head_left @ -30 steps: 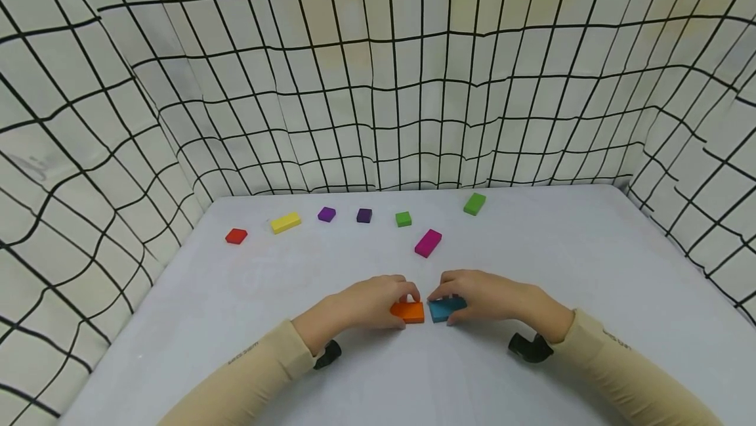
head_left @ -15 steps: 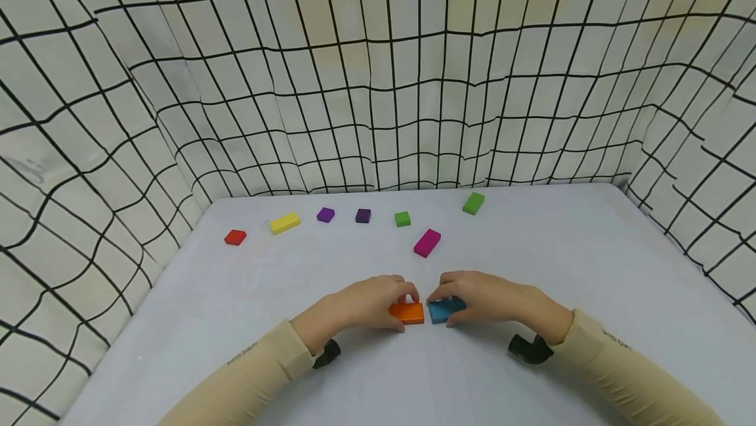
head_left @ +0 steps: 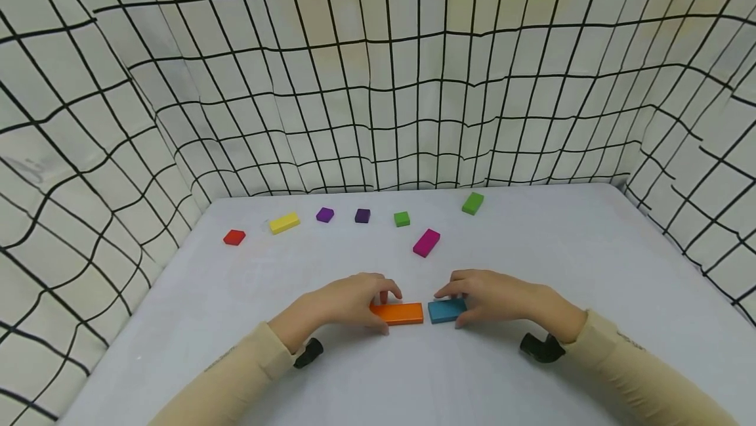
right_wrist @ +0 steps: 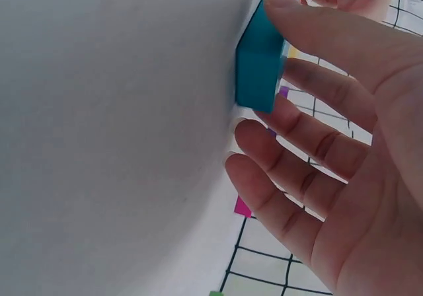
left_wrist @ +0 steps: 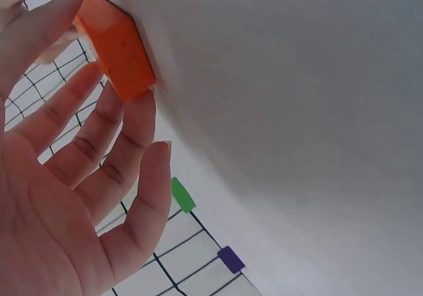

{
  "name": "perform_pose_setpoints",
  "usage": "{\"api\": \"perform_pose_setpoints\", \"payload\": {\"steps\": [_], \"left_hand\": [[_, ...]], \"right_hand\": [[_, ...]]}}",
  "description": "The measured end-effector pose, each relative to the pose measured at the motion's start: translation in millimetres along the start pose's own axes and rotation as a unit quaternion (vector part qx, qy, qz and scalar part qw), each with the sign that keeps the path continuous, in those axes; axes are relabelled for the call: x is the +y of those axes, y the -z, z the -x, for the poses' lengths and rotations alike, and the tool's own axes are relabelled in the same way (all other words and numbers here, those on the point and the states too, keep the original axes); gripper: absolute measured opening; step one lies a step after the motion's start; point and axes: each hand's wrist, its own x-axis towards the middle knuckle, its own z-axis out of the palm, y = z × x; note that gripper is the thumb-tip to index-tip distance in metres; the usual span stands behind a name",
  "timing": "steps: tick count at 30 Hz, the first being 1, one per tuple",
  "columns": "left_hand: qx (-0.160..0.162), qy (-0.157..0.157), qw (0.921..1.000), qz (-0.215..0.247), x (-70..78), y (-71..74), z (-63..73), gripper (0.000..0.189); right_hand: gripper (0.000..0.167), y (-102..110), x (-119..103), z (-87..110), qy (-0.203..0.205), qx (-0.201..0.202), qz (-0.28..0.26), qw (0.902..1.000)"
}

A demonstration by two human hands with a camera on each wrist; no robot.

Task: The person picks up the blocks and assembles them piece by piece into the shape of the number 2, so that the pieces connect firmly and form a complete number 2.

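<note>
An orange block point(head_left: 403, 314) lies flat on the white table, its right end a narrow gap from a blue block point(head_left: 445, 311). My left hand point(head_left: 353, 299) arches around the left end of the orange block, thumb on the near side and fingers on the far side, loosely spread. Around the right end of the blue block stands my right hand point(head_left: 501, 296), its thumb in front and its relaxed fingers behind. In the left wrist view the thumb and fingertips stay close to the orange block point(left_wrist: 122, 48). The right wrist view has the thumb over the blue block's point(right_wrist: 259, 65) edge.
Farther back lie a red block point(head_left: 234, 237), a yellow block point(head_left: 285, 223), a purple block point(head_left: 325, 215), a dark purple block point(head_left: 363, 216), a small green block point(head_left: 401, 219), a longer green block point(head_left: 472, 203) and a magenta block point(head_left: 426, 243). Black netting point(head_left: 413, 90) lines the walls.
My left hand has slid left along the orange block, baring more of it. My right hand has shifted slightly right. Both blocks have stayed in place, and the fingers look looser.
</note>
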Motion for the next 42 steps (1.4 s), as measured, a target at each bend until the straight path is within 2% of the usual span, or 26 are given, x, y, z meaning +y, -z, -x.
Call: {"api": "perform_pose_setpoints", "payload": {"steps": [6, 11, 22, 42], "left_hand": [[-0.006, 0.0, 0.9998, 0.018, -10.2, 6.5, 12.7, 0.049], [-0.015, -0.005, 0.9992, 0.037, -17.4, 11.4, 18.2, 0.047], [-0.018, -0.03, 0.9983, 0.048, -23.1, 11.6, 16.9, 0.035], [-0.016, -0.029, 0.9986, 0.042, -19.3, 10.2, 15.9, 0.034]], "right_hand": [[0.044, -1.1, 6.2, 6.5, 0.002, 0.002, -0.002, 1.0], [0.042, -2.0, 10.2, 9.9, 0.012, 0.005, -0.008, 0.9999], [0.041, -2.7, 9.5, 9.6, 0.018, 0.01, -0.019, 0.9996], [0.039, -5.4, 8.4, 4.2, 0.042, 0.021, -0.001, 0.9989]]}}
